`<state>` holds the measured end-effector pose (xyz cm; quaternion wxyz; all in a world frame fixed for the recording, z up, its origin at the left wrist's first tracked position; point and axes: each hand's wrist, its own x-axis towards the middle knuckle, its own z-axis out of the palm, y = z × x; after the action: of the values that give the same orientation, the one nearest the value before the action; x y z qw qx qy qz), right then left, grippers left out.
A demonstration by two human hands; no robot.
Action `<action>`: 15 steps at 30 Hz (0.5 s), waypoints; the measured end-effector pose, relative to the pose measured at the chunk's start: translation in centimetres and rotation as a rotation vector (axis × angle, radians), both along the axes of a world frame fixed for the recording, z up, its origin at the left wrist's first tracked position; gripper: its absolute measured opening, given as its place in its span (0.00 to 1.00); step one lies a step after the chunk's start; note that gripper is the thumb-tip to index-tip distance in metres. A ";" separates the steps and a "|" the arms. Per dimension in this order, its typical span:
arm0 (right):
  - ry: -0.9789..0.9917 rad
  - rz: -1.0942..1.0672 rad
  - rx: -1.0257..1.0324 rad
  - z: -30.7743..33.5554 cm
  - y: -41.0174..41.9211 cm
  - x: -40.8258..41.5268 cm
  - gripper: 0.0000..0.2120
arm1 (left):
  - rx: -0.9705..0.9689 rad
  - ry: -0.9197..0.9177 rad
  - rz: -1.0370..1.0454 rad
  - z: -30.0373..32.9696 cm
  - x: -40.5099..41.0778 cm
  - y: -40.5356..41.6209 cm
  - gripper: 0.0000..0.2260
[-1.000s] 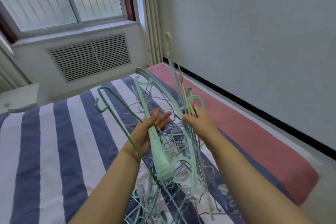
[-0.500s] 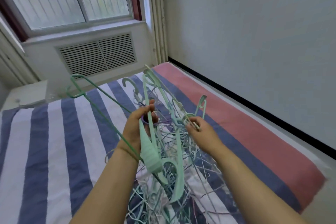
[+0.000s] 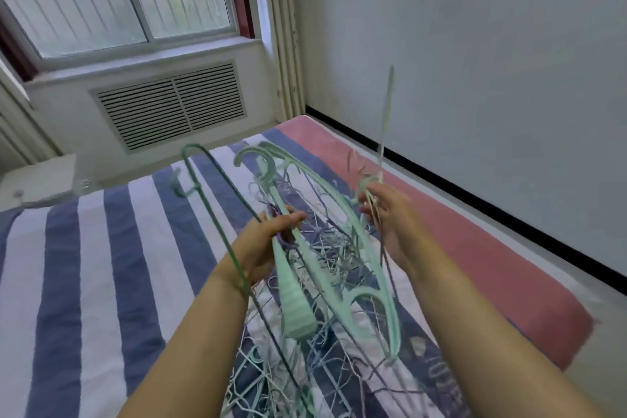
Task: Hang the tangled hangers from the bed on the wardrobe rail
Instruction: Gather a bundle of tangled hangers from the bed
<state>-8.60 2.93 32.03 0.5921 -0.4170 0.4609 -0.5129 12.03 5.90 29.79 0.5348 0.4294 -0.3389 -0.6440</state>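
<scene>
Head view is showing the left hand (image 3: 268,241) gripping mint-green plastic hangers (image 3: 295,265) – long axes running away over the striped bed (image 3: 101,265). The right hand (image 3: 390,217), beside them, is pinching thin pale wire hangers (image 3: 385,132) pointing upward – tangled below.

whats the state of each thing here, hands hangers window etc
left hand: grips a bundle of mint green hangers
right hand: pinches thin wire hangers, blurred
mint green hangers: lifted off the bed, tangled together
wire hangers: knotted heap, partly on the bed
bed: covered by a striped sheet
window: shut, bars outside
vent grille: fixed below the sill
</scene>
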 end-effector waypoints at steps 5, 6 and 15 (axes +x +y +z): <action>0.334 0.310 -0.159 1.4 2.1 3.7 0.30 | -0.068 0.051 -0.139 0.5 -2.3 0.8 0.34; 0.369 0.344 -0.213 1.3 2.9 4.2 0.23 | -0.089 0.032 -0.156 0.6 -2.6 1.0 0.35; 0.218 0.299 -0.194 -0.4 4.8 5.3 0.18 | -0.177 -0.056 -0.161 -1.4 -2.5 1.9 0.34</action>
<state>-3.32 7.68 31.60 0.5652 -0.5889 0.4036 -0.4134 9.58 7.84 28.38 0.5075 0.3696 -0.4425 -0.6404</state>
